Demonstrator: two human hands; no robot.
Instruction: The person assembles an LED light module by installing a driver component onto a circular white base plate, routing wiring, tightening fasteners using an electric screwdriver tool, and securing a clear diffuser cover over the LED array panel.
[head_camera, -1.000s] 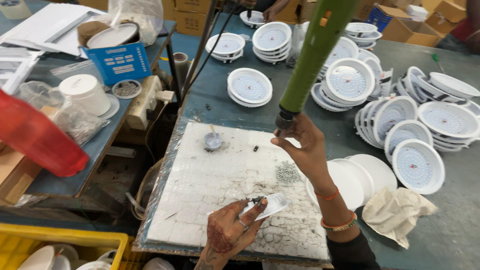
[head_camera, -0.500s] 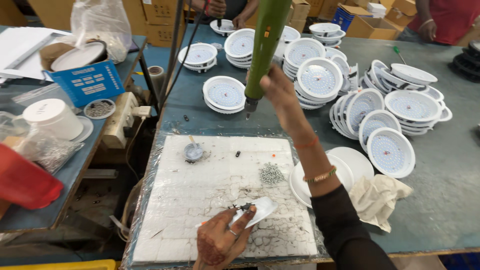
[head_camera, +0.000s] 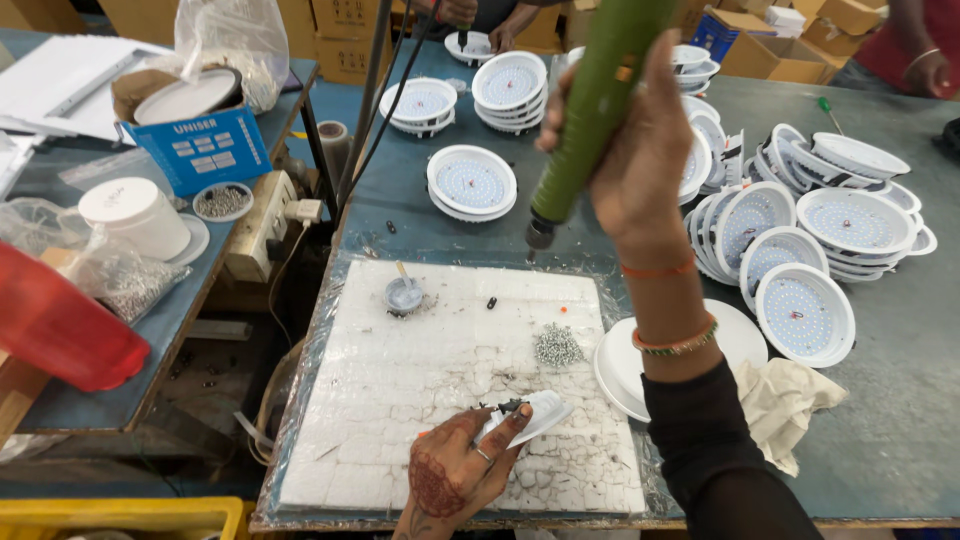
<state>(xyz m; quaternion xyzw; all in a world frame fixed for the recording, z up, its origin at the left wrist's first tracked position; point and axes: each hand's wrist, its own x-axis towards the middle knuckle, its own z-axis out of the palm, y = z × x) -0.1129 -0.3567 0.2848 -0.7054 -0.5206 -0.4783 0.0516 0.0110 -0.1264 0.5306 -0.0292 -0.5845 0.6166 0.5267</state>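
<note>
My right hand (head_camera: 640, 160) grips a green electric screwdriver (head_camera: 590, 105) and holds it raised, tip down, above the far edge of a white foam work pad (head_camera: 420, 390). My left hand (head_camera: 455, 470) holds a small white part with black wires (head_camera: 530, 412) near the pad's front edge. A small pile of silver screws (head_camera: 558, 346) lies on the pad between the two hands. A little grey cup (head_camera: 404, 294) sits at the pad's far left.
Stacks of round white lamp fixtures (head_camera: 800, 240) fill the grey table to the right and far side. White covers (head_camera: 620, 370) and a cloth (head_camera: 790, 400) lie right of the pad. A blue box (head_camera: 195, 150), power strip (head_camera: 262, 222) and red object (head_camera: 55, 325) are left. Other people's hands (head_camera: 925, 70) work at the back.
My right hand has lifted the green screwdriver up and away from the pad. My left hand stays on the small white part near the front edge.
</note>
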